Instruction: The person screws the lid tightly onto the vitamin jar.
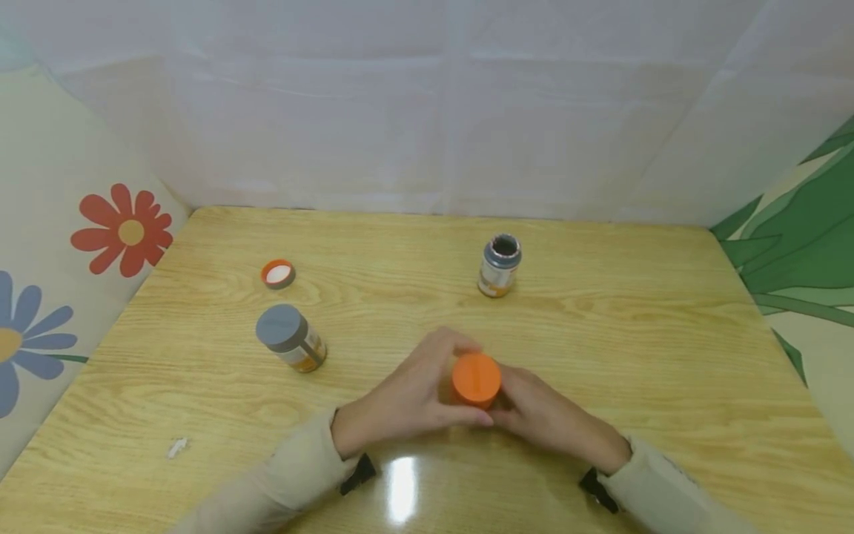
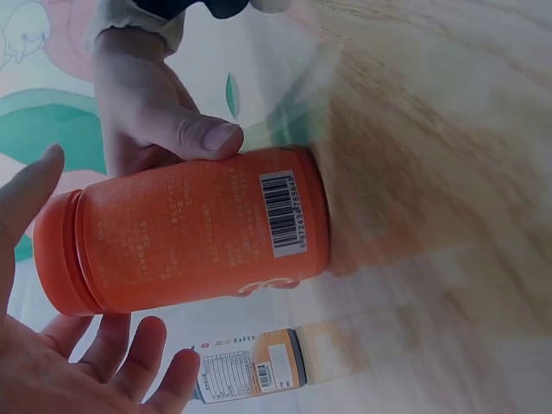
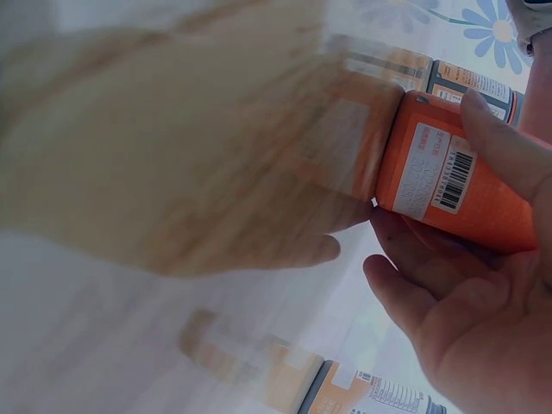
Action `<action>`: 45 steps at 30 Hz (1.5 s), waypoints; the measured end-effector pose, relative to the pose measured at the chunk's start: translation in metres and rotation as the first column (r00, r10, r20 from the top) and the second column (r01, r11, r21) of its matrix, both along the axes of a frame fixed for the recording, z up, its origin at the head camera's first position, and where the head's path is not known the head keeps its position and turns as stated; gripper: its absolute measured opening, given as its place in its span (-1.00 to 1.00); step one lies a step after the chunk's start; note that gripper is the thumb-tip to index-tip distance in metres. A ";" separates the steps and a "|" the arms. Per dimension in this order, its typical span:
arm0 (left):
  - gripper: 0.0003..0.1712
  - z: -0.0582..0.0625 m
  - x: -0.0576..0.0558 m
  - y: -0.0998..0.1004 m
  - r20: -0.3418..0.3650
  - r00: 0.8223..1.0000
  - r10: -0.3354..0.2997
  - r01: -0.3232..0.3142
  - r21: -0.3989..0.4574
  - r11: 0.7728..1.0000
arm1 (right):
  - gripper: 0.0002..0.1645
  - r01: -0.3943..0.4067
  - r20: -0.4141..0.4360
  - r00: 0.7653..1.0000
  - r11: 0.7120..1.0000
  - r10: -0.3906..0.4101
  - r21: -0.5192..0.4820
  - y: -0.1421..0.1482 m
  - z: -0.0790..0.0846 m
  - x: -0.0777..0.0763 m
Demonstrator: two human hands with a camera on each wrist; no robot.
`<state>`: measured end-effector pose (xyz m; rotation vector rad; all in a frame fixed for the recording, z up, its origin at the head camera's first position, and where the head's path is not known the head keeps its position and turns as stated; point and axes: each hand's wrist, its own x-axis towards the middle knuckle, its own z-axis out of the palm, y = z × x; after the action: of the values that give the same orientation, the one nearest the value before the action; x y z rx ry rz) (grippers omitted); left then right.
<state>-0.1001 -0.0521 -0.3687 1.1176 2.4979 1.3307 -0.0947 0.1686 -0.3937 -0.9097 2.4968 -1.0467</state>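
An orange bottle (image 2: 194,233) with an orange screw cap (image 1: 477,377) stands upright near the table's front middle. My right hand (image 1: 547,411) grips its body, thumb on one side and fingers on the other. Around the cap from the left, my left hand (image 1: 410,389) spreads its thumb and fingers; gaps show between them and the cap in the left wrist view. Printed text and a barcode (image 2: 283,213) mark the bottle's side.
A capped grey jar (image 1: 291,337) stands to the left. Behind it lies a loose lid (image 1: 278,274), its orange-rimmed underside up. An uncapped grey jar (image 1: 499,271) stands farther back, right of centre. A small white scrap (image 1: 177,447) is at front left.
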 end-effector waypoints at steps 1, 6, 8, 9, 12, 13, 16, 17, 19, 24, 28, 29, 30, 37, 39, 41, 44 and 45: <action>-0.21 0.000 0.000 0.000 0.005 1.000 -0.001 0.001 0.004 1.000 | -0.42 -0.002 -0.002 1.000 1.000 0.002 -0.003 0.000 0.000 0.000; -0.30 0.003 -0.001 0.000 0.010 1.000 -0.019 0.019 0.011 1.000 | -0.49 -0.014 -0.012 1.000 1.000 0.014 -0.017 0.000 0.000 0.000; -0.32 0.004 -0.002 -0.001 0.014 0.999 -0.036 0.036 0.015 0.999 | -0.50 -0.013 -0.007 1.000 1.000 0.013 -0.013 0.000 0.001 0.000; -0.32 0.004 -0.002 -0.001 0.015 0.999 -0.047 0.047 0.020 0.999 | -0.51 -0.013 -0.003 1.000 1.000 0.013 -0.011 0.000 0.001 0.000; -0.31 0.005 -0.004 -0.003 0.010 0.997 -0.075 0.074 0.019 0.997 | -0.52 -0.010 0.023 1.000 1.000 0.010 0.004 -0.001 0.002 0.000; -0.31 0.005 -0.004 -0.003 0.011 0.997 -0.082 0.082 0.019 0.996 | -0.53 -0.009 0.032 0.999 1.000 0.009 0.008 -0.001 0.002 0.000; -0.30 0.005 -0.005 -0.005 0.012 0.995 -0.099 0.099 0.006 0.995 | -0.53 -0.011 0.049 0.999 1.000 0.010 0.014 -0.002 0.003 0.000; -0.30 0.006 -0.005 -0.005 0.016 0.994 -0.104 0.103 0.003 0.995 | -0.53 -0.012 0.051 0.999 1.000 0.011 0.012 -0.002 0.003 0.000; -0.30 0.006 -0.005 -0.006 0.022 0.994 -0.107 0.107 -0.008 0.994 | -0.53 -0.013 0.047 0.999 1.000 0.012 0.012 -0.002 0.003 0.000; -0.29 0.007 -0.006 -0.006 0.008 0.994 -0.112 0.112 -0.020 0.994 | -0.53 -0.011 0.048 0.999 1.000 0.011 0.011 -0.003 0.004 0.000; -0.29 0.006 -0.006 -0.007 0.009 0.994 -0.109 0.109 -0.022 0.994 | -0.54 -0.001 0.059 0.998 1.000 0.001 0.003 -0.004 0.003 0.000; -0.29 0.006 -0.006 -0.007 0.012 0.994 -0.105 0.105 -0.023 0.994 | -0.55 0.001 0.060 0.998 1.000 -0.001 0.000 -0.004 0.002 0.000; -0.29 0.006 -0.005 -0.007 0.016 0.995 -0.101 0.101 -0.025 0.995 | -0.55 0.004 0.058 0.998 1.000 -0.004 -0.001 -0.005 0.002 0.000; -0.29 0.008 -0.004 -0.009 0.042 0.997 -0.057 0.059 -0.031 0.998 | -0.35 0.034 0.041 0.999 0.999 -0.033 -0.030 -0.006 0.002 0.000; -0.28 0.009 -0.004 -0.011 0.048 0.998 -0.043 0.045 -0.034 0.998 | -0.24 0.043 0.042 0.998 0.998 -0.042 -0.035 -0.006 0.002 0.000; -0.27 0.009 -0.004 -0.013 0.051 0.998 -0.026 0.028 -0.037 0.999 | -0.14 0.050 0.038 0.998 0.998 -0.049 -0.029 -0.006 0.003 -0.001; -0.26 0.009 -0.004 -0.018 0.057 0.998 0.002 0.000 -0.044 0.999 | -0.06 0.055 0.029 0.998 0.998 -0.055 -0.009 -0.006 0.003 -0.001; -0.26 0.009 -0.005 -0.020 0.060 0.998 0.012 -0.009 -0.045 0.999 | -0.06 0.057 0.029 0.998 0.998 -0.057 -0.002 -0.006 0.003 -0.001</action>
<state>-0.1048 -0.0717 -0.3600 1.0401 2.4810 1.2852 -0.0962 0.1630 -0.3902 -0.8231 2.5120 -1.0730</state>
